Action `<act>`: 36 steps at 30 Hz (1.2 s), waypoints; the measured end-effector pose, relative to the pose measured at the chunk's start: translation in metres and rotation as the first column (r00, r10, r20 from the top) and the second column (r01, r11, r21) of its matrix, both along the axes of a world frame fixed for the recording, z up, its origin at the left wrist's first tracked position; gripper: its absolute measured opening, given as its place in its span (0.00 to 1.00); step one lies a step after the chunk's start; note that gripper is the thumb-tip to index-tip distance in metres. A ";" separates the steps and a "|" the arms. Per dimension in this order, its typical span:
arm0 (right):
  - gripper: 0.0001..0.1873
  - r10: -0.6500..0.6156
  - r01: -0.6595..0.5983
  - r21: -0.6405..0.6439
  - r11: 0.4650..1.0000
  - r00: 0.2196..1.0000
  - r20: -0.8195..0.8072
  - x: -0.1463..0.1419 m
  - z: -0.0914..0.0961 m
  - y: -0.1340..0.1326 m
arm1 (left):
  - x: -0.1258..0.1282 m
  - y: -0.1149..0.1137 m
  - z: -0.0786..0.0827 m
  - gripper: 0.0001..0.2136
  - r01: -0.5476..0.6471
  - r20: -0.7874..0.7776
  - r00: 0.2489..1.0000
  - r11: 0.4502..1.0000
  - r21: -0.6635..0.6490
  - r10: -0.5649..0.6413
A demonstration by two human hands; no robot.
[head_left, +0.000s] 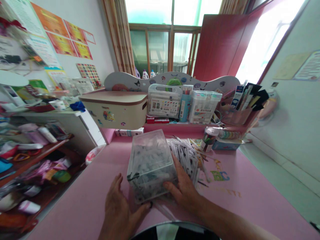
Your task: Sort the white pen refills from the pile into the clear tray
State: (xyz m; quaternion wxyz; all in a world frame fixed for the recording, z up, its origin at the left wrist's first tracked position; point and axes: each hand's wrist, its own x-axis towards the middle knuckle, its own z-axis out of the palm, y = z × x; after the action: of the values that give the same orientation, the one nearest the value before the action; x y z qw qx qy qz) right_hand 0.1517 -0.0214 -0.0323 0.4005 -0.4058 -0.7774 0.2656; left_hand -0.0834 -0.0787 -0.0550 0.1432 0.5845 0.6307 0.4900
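Observation:
A clear plastic box with many small greyish pieces showing through its walls stands tilted on the pink desk in front of me. My right hand grips its right side, thumb across the front face and fingers along the edge. Close by the lower left corner is my left hand, its fingers spread and its thumb tip near the box's bottom edge. Whether that thumb touches the box I cannot tell. Behind and to the right of the box lies a heap of white pens, partly hidden by it. A clear strip lies below the box.
Along the desk's back shelf are a lidded beige bin, a clear marker case, a blue pencil holder and another marker box. A jar of pens stands right of the heap. Cluttered shelves are at left.

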 end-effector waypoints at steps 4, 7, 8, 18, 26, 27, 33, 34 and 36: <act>0.47 -0.006 0.006 0.009 1.000 1.000 0.028 0.000 -0.001 0.002 | -0.003 -0.021 -0.010 0.29 0.190 -0.439 0.898 0.875 0.445 0.028; 0.45 -0.012 0.011 0.028 1.000 1.000 0.024 0.000 0.000 0.002 | 0.003 -0.014 0.002 0.14 0.699 -0.770 0.562 0.672 0.246 -0.303; 0.45 -0.009 0.008 0.030 1.000 1.000 0.013 0.000 0.000 0.002 | 0.006 -0.008 0.010 0.14 0.794 -0.805 0.426 0.598 0.113 -0.412; 0.43 0.001 -0.002 -0.016 1.000 1.000 -0.028 0.005 0.002 0.006 | 0.031 0.021 0.058 0.21 0.922 -0.704 0.033 0.294 -0.253 -0.710; 0.43 -0.005 0.005 0.041 0.999 1.000 0.001 0.010 0.006 0.011 | 0.031 0.021 0.058 0.26 0.897 -0.640 0.111 0.354 -0.266 -0.760; 0.43 -0.007 0.007 0.042 0.999 1.000 0.002 0.010 0.006 0.011 | 0.031 0.021 0.060 0.26 0.898 -0.638 0.108 0.350 -0.266 -0.763; 0.42 -0.009 0.009 -0.002 1.000 1.000 -0.030 0.009 0.006 0.012 | 0.022 0.014 0.059 0.17 0.936 -0.674 0.098 0.299 -0.188 -0.732; 0.41 -0.010 0.010 -0.007 1.000 0.999 -0.034 0.009 0.006 0.012 | 0.017 0.011 0.054 0.15 0.937 -0.681 0.120 0.310 -0.164 -0.723; 0.42 -0.015 0.015 -0.007 1.000 0.999 -0.034 0.009 0.006 0.012 | 0.003 0.004 0.041 0.12 0.922 -0.686 0.219 0.377 -0.087 -0.693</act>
State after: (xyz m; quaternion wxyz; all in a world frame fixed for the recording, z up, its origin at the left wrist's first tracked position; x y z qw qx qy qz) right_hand 0.1604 -0.0098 -0.0260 0.4143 -0.4083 -0.7665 0.2722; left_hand -0.0807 -0.0750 -0.0143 0.0595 0.9661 0.1326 0.2133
